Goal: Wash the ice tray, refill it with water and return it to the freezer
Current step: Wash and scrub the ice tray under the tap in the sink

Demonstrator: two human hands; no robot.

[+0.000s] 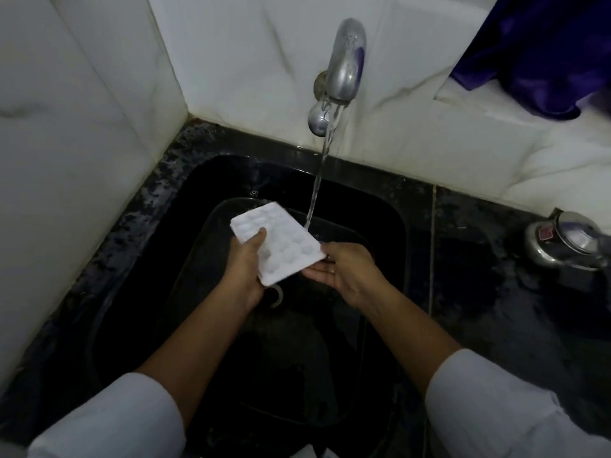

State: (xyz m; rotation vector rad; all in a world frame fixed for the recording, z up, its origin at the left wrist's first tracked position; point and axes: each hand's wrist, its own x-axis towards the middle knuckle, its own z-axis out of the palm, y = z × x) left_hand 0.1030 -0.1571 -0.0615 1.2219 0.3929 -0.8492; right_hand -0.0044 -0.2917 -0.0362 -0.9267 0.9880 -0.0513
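Note:
A white ice tray (276, 241) with several small compartments is held tilted over a black sink (205, 180). My left hand (246, 269) grips its near left edge, thumb lying on the compartments. My right hand (344, 271) sits at the tray's near right corner, palm up, with fingers under that edge. Water streams from a chrome tap (345, 61) and lands at the tray's far right edge.
White marble walls close in the sink at the left and back. A wet black counter (496, 292) runs to the right, with a steel pressure cooker (568, 241) on it. A purple cloth (542, 51) lies on the ledge at the upper right.

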